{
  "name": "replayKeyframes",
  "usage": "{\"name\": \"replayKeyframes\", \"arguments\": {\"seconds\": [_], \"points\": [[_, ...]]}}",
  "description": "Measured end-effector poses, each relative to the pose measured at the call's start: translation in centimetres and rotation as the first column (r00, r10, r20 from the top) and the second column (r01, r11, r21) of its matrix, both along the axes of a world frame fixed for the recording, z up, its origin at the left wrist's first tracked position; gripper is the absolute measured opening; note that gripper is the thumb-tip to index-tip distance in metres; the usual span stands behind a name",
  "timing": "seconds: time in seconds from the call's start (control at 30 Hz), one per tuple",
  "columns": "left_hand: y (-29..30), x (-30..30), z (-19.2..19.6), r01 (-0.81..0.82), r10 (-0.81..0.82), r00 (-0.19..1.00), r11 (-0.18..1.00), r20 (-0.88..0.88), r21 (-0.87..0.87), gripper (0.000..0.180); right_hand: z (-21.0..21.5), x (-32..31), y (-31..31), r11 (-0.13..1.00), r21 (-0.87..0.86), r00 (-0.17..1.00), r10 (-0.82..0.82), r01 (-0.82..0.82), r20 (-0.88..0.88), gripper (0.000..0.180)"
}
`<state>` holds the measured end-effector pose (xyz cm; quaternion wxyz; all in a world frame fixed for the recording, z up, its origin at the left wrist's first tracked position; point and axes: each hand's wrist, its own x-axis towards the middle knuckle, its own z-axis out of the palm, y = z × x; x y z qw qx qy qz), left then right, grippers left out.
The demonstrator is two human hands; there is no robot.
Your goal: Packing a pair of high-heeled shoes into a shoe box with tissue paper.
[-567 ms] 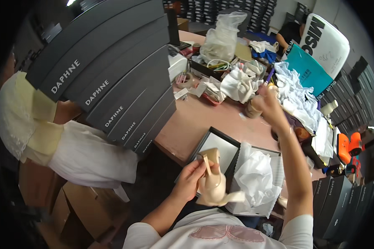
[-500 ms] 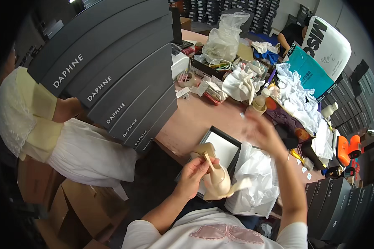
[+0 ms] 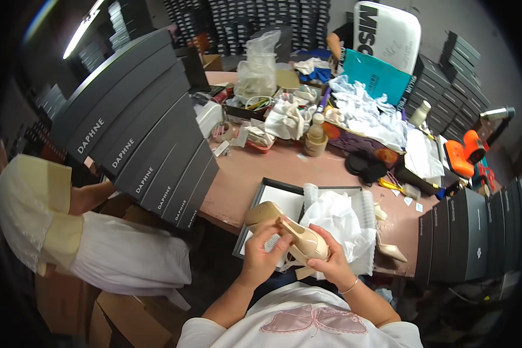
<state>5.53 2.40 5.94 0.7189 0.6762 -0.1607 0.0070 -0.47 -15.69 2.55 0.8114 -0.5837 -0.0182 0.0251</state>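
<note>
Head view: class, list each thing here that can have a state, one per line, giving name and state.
Beige shoe: held in both hands.
Left hand: gripping the shoe.
Right hand: gripping the shoe.
Shoebox: open, on the table.
Tissue paper: crumpled, in the shoebox.
Bottle: upright.

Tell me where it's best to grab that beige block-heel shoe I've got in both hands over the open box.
Probably around the narrow waist of the beige shoe, between block heel and toe, coming from the side. The heel points up and left, the toe sits toward the right hand, so the middle is slim and exposed. The left hand already wraps near there, above the open box.
</note>
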Motion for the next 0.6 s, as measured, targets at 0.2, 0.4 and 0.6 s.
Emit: {"name": "replayKeyframes", "arguments": {"seconds": [0.2,0.4,0.6], "points": [[0.4,-0.4,-3.2,0.012,-0.024,0.993,0.994,-0.113,-0.105,0.034,2.7,-4.1,-3.6,0.914,-0.397,0.960,0.039,0.078,0.278,0.073],[-0.8,1.1,-3.6,0.245,-0.490,0.693,0.850,-0.529,-0.467,0.067,6.4,-4.7,-5.3,0.504,-0.862,0.734,0.564,0.056,0.378,0.077],[-3.0,1.9,-5.4,-0.003,-0.454,0.623,0.813,-0.638,-0.582,0.052,4.9,-4.3,-5.9,0.536,-0.798,0.802,0.330,0.274,0.497,0.081]]}}
